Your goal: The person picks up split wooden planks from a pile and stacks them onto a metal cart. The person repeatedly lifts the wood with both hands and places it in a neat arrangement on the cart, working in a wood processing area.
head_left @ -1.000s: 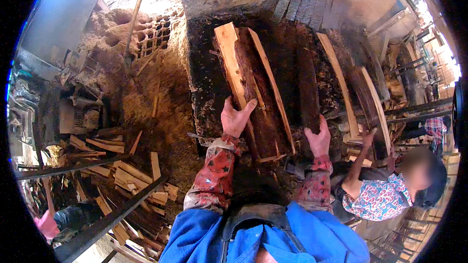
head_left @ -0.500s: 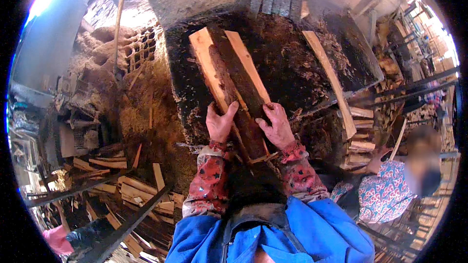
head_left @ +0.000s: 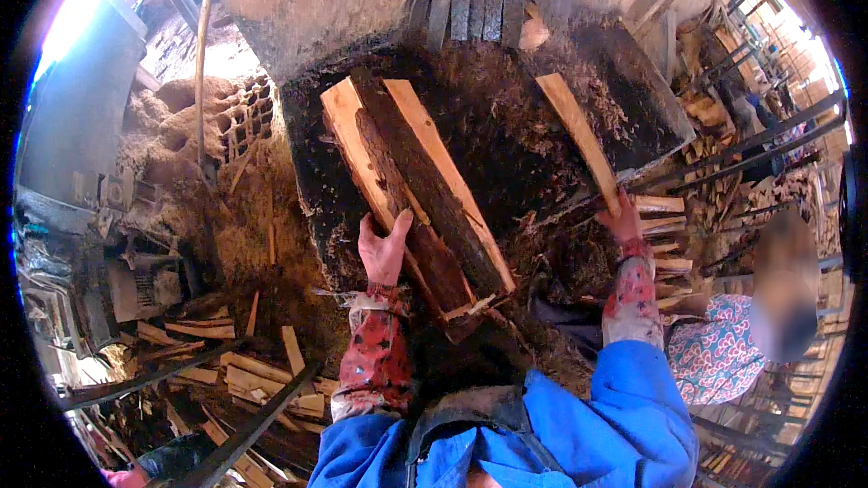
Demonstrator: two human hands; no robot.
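Observation:
A bark-covered wooden slab (head_left: 402,158) with pale sawn edges lies slanted on the dark worktable (head_left: 488,117). It looks like two slabs side by side, but I cannot tell for sure. My left hand (head_left: 383,250) grips the slab's left edge, thumb on top and fingers partly hidden beneath. To the right, a narrow pale wood strip (head_left: 579,131) leans over the table's near edge. My right hand (head_left: 623,221) is closed around the strip's near end, its fingers partly hidden.
Cut wood pieces (head_left: 665,239) are stacked right of the table, where a person in a patterned sleeve (head_left: 719,348) sits close by. Split boards (head_left: 271,384) and a dark metal bar (head_left: 244,429) lie at lower left. Sawdust (head_left: 181,117) heaps beside a wooden pole (head_left: 201,72).
My right hand has let go of the slab and moved right onto the narrow strip. My left hand stays on the slab. The view has shifted slightly.

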